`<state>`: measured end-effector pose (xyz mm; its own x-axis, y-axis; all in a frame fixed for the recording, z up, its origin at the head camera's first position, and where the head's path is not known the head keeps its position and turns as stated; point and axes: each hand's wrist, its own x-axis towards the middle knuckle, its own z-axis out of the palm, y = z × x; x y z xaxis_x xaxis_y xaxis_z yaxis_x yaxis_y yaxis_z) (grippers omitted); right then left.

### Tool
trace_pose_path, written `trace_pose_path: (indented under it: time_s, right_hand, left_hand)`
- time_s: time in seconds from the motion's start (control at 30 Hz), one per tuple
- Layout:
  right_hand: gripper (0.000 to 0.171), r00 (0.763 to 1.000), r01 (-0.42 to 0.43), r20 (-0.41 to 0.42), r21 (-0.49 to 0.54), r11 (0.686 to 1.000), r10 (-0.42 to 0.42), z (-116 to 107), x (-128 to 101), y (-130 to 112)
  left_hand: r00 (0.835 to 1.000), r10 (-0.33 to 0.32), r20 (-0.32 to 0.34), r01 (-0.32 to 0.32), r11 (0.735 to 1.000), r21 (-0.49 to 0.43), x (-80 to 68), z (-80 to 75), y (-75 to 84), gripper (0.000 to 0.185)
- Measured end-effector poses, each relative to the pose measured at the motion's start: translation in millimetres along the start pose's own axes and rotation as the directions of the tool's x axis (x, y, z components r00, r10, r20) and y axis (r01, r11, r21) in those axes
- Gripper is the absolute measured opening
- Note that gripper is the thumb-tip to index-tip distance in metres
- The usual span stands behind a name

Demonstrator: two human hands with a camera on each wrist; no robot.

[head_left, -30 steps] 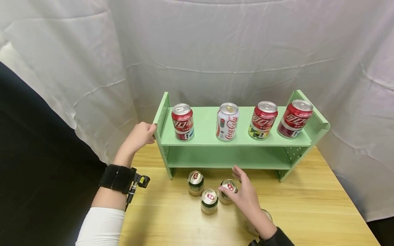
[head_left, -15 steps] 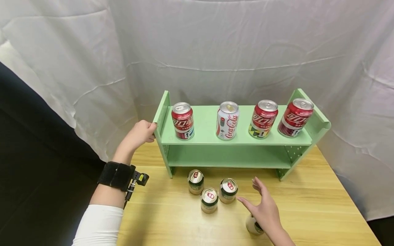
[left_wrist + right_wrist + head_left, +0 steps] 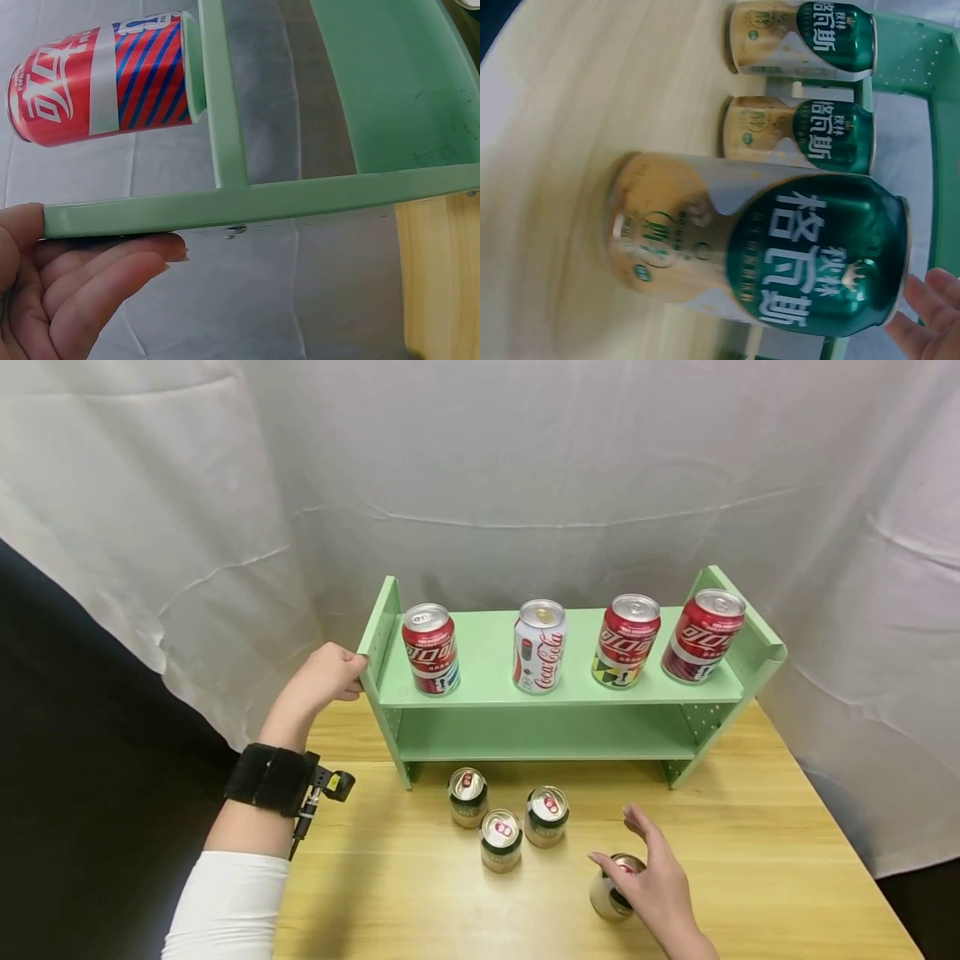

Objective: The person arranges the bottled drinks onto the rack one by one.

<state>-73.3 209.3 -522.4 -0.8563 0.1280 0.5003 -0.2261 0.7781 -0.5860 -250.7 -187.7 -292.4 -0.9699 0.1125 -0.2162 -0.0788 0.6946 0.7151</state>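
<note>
My left hand [image 3: 330,672] grips the left side panel of a green two-level shelf [image 3: 487,689]. The left wrist view shows its thumb and fingers [image 3: 82,285] pinching the panel edge [image 3: 262,199], with a red can [image 3: 97,75] behind it. My right hand [image 3: 647,877] hovers with spread fingers at a green-and-gold can [image 3: 609,900] near the table's front edge. In the right wrist view this can [image 3: 757,247] fills the frame, and only my fingertips [image 3: 930,315] show beside its top, not wrapped round it.
Three more green-and-gold cans [image 3: 500,839] stand grouped in front of the shelf. Several cola cans line the top level: red ones [image 3: 430,647] and a white one [image 3: 538,645]. The lower level holds nothing. White cloth hangs behind the wooden table [image 3: 787,827].
My right hand has drawn back from the group of three cans, toward me and to the right, to the lone near can. The left hand has kept its grip on the shelf.
</note>
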Motion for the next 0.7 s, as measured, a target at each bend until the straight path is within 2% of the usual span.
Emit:
trace_pose_path:
  time_s: [0.13, 0.23, 0.33, 0.53, 0.7]
  right_hand:
    - [0.091, 1.0, -0.001, -0.015, 0.03, 1.0, 0.001, 2, -7, 4]
    - [0.093, 1.0, 0.022, -0.017, 0.039, 0.999, -0.022, 2, -12, 9]
    - [0.095, 0.999, 0.053, 0.001, 0.036, 0.998, -0.054, 1, -17, 15]
    - [0.094, 0.997, 0.068, 0.038, 0.055, 0.996, -0.07, 1, -26, 23]
    - [0.095, 0.998, 0.039, 0.04, 0.048, 0.998, -0.041, 3, -34, 27]
  left_hand:
    - [0.999, 0.009, -0.034, -0.007, 0.998, 0.06, -2.0, -4.0, 4.7, 0.038]
    - [0.998, 0.018, -0.06, -0.01, 0.99, 0.142, -4.2, -5.6, 8.8, 0.03]
    - [0.998, 0.014, -0.053, -0.004, 0.981, 0.196, -5.4, -7.2, 10.7, 0.029]
    - [1.0, 0.009, -0.01, -0.007, 0.981, 0.195, -4.2, -10.1, 11.6, 0.033]
    - [1.0, 0.023, 0.012, -0.025, 0.979, 0.204, -0.7, -12.0, 13.3, 0.035]
